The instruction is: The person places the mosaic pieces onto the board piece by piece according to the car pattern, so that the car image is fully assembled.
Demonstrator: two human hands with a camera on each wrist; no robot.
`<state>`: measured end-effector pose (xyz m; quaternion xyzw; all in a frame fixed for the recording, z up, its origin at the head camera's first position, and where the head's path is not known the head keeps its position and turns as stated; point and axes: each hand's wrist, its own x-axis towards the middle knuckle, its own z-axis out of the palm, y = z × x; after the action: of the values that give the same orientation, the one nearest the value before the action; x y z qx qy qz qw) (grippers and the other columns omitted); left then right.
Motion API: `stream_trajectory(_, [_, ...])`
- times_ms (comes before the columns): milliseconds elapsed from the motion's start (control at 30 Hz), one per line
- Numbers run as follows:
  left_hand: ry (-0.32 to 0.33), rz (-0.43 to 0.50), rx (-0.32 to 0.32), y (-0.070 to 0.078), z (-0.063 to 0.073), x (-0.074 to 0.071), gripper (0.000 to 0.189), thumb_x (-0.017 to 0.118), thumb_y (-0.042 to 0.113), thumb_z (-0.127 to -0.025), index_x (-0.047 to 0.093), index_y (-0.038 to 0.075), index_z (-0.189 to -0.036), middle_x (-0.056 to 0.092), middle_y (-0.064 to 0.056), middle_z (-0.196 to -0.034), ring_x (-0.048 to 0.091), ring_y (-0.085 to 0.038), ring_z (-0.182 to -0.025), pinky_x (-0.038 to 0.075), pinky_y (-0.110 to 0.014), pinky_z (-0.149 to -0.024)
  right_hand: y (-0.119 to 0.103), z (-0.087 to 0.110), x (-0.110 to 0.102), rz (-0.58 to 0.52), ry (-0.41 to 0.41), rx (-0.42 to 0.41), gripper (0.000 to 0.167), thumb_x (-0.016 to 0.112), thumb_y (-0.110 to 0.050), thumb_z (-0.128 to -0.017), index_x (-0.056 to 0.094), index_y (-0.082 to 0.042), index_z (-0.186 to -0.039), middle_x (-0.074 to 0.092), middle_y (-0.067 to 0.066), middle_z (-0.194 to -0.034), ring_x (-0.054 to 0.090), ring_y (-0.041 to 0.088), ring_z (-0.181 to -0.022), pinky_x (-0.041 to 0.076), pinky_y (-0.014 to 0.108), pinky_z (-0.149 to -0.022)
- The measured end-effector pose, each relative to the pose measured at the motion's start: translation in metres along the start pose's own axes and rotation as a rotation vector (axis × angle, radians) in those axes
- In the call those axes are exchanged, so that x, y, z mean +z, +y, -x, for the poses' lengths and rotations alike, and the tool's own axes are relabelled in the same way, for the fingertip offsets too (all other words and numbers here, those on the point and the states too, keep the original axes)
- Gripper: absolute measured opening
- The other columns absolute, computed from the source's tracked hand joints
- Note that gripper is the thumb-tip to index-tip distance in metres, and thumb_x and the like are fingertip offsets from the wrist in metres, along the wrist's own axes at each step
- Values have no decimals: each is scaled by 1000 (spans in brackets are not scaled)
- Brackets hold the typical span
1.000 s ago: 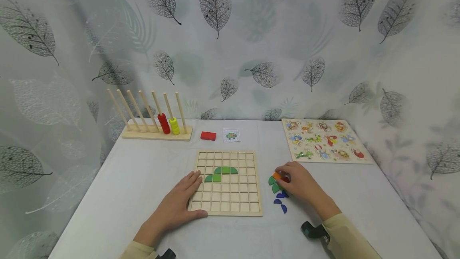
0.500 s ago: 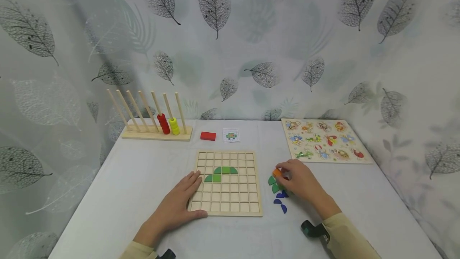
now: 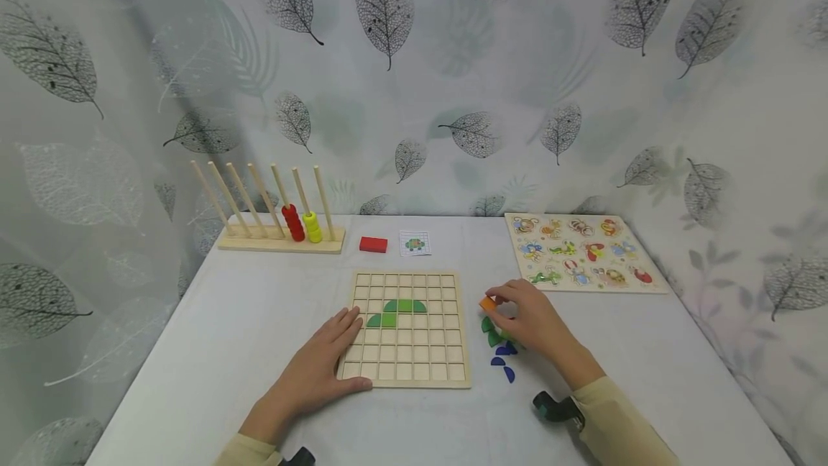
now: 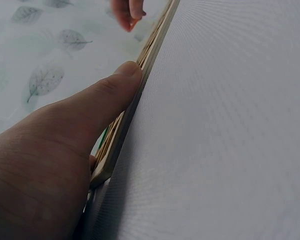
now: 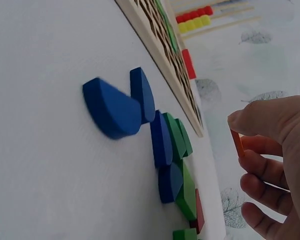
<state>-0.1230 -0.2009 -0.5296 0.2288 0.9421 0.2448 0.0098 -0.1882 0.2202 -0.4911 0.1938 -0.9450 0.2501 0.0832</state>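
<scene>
Nudged leftward, the orange piece [image 3: 487,304] has been brought nearer the grid board [image 3: 420,353]. Close in, the board's left edge is steadied by the left hand [image 3: 317,358], fingers spread. Just past the green pieces [image 3: 494,339], the orange piece is pinched by the right hand [image 3: 532,318], thumb to fingertips; best kept level, edges gripped lightly. Farther, a picture card [image 3: 415,243] is seen.

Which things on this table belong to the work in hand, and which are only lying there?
Seems part of the job:
orange piece, in the right hand
grid board, touched by the left hand
green pieces
blue pieces
red piece
picture card, probably the pattern

Seems just lying about:
bead rack
red block
animal puzzle
</scene>
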Motion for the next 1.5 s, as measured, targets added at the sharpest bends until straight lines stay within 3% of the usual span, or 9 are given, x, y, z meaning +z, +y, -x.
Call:
stream_trajectory(667, [39, 0, 30, 2, 0, -1, 112, 75, 78, -85, 44, 7, -166, 34, -5, -175, 27, -31, -162, 35, -58, -124, -24, -15, -3, -19, 23, -101, 31, 91, -18, -90, 81, -16, -119, 69, -10, -103, 60, 13, -104, 58, 40, -89])
stream_trajectory(900, [22, 11, 17, 0, 1, 0, 114, 75, 80, -85, 42, 9, -168, 30, -3, -177, 22, -27, -164, 32, -55, -126, -29, -19, -2, -7, 42, -151, 34, 90, -14, -88, 80, -17, -120, 69, -9, -106, 60, 13, -105, 59, 38, -87])
stream_trajectory(1500, [13, 14, 15, 0, 1, -1, 115, 75, 80, -84, 39, 10, -169, 28, -3, -178, 20, -25, -165, 31, -54, -127, -52, -33, 7, -64, -4, -239, 29, 84, -6, -90, 82, -15, -117, 67, -3, -115, 60, 17, -112, 58, 39, -93])
